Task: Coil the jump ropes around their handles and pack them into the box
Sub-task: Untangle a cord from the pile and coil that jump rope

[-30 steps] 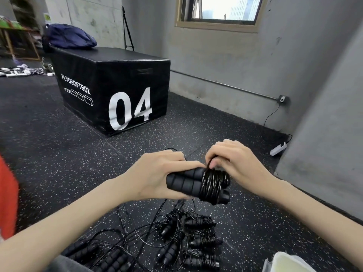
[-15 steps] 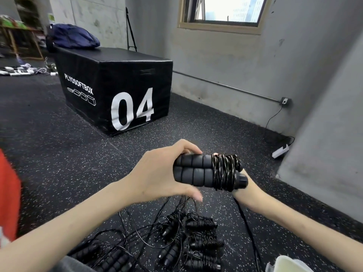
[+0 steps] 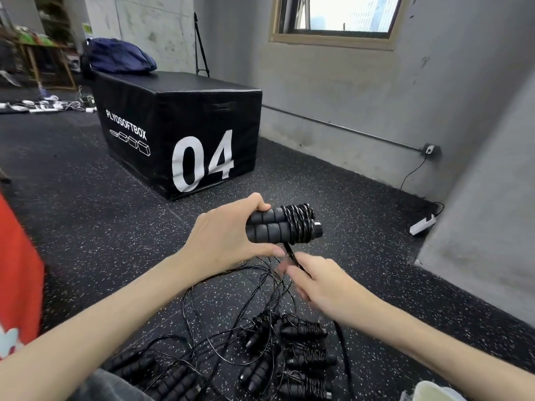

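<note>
Black plyo box [image 3: 185, 131] marked "04" sitting on speckled floor [image 3: 86, 215] — navy bag [image 3: 118, 56] lying on top. White power strip [image 3: 422, 224] lying by grey wall [image 3: 362, 91] — window [image 3: 341, 15] glowing above.

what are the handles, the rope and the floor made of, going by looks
Handles: matte black foam, probably, ribbed into soft segments. Rope: thin glossy cord, likely plastic-coated, catching glints of light. Floor: dark rubber matting by the look, with pale flecks and a seam.
</note>
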